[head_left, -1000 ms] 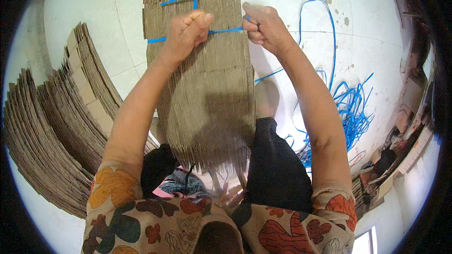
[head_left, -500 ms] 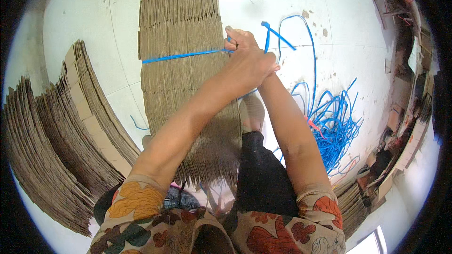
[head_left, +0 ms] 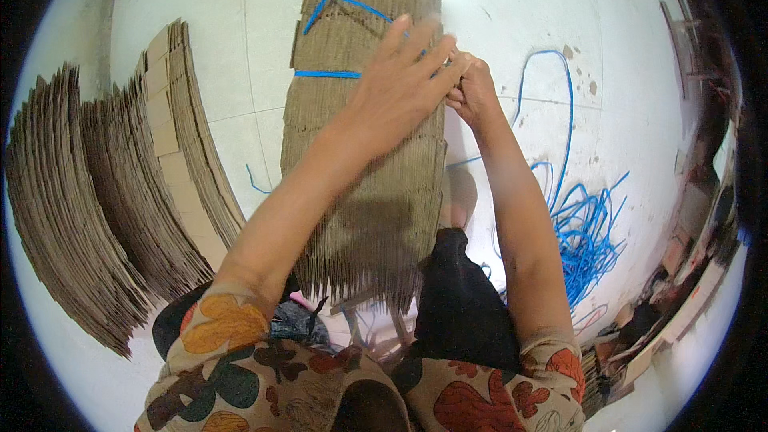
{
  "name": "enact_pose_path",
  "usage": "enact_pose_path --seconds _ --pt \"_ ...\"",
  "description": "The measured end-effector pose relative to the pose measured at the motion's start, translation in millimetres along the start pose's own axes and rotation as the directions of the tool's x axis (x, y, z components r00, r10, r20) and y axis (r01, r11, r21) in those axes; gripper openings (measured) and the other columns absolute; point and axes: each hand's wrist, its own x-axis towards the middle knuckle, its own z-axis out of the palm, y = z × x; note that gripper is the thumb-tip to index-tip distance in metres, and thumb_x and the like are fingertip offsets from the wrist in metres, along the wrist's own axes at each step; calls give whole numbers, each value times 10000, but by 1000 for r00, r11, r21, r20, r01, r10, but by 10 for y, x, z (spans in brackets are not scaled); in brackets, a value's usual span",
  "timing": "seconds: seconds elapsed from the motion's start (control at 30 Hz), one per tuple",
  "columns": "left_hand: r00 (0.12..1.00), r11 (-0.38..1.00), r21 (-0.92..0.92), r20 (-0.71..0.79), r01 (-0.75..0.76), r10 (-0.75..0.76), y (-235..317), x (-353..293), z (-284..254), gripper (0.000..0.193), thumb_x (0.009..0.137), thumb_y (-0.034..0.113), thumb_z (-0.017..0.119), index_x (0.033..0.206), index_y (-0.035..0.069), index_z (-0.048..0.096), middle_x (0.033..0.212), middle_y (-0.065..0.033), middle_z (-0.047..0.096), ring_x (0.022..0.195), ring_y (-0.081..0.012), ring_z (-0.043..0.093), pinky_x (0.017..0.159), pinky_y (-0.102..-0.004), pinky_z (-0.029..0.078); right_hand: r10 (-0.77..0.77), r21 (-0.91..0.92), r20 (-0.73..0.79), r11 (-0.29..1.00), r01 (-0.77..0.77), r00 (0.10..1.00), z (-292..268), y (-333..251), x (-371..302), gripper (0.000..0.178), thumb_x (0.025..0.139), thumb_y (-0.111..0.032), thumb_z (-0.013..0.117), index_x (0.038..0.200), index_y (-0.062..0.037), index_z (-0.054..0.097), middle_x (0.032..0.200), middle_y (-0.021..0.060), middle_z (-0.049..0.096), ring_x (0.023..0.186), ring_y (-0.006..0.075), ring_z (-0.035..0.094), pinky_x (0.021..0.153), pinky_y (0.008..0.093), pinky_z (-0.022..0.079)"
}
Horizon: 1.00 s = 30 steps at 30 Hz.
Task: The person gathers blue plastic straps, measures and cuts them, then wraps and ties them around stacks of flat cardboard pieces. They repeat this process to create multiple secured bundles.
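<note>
A long bundle of brown corrugated cardboard sheets [head_left: 360, 176], packed on edge, lies in front of me. A blue plastic strap [head_left: 328, 74] crosses it, and a bent loose end [head_left: 360, 5] rests over the cardboard beyond. My left hand [head_left: 412, 80] is open above the bundle's right side, its fingers spread and slightly blurred, with bits of strap showing around them. At the bundle's right edge, my right hand [head_left: 478, 92] is closed on the strap. The left fingers partly cover the point where the strap meets it.
More stacks of cardboard [head_left: 60, 208] stand on the left. A tangled heap of blue strap [head_left: 588, 248] lies on the pale floor to the right, one loop reaching forward. My foot [head_left: 460, 192] is beside the bundle. Wooden pieces and cardboard line the far right.
My hands, close together at the bundle's right edge before, have separated. The left has opened and spread over the cardboard. The strap's loose end has swung from the right onto the bundle.
</note>
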Motion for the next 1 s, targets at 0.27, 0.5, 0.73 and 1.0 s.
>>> enact_pose_path --seconds 0.27,0.5,0.73,1.0 --pt "776 427 -652 470 626 -421 -496 -697 221 104 791 109 612 850 26 590 742 -120 600 688 -257 597 586 -404 449 24 -14 -9 1000 -25 1000 -62 -20 -13 330 889 -276 565 658 -134 376 526 2 429 341 41 273 283 189 214" --pt "848 823 -349 457 448 -267 -718 -591 175 151 779 112 650 869 20 572 725 -131 600 644 -267 617 578 -371 460 15 -27 -11 1000 -15 1000 -11 -47 -22 317 880 -273 583 680 -134 379 514 -4 423 344 33 284 280 187 218" --pt "680 899 90 688 -429 255 -650 -143 -35 98 721 46 621 765 13 541 682 -133 596 712 -277 653 574 -329 507 10 -34 7 999 -10 1000 -74 -16 27 313 903 -277 547 687 -134 372 512 -13 413 337 33 271 272 186 209" --pt "923 678 -628 284 383 -258 -805 -323 191 205 699 21 650 893 17 585 703 -147 632 635 -274 613 622 -330 495 -8 -5 29 1000 8 1000 -53 9 23 325 891 -287 568 675 -134 379 525 -8 427 341 36 278 273 185 220"
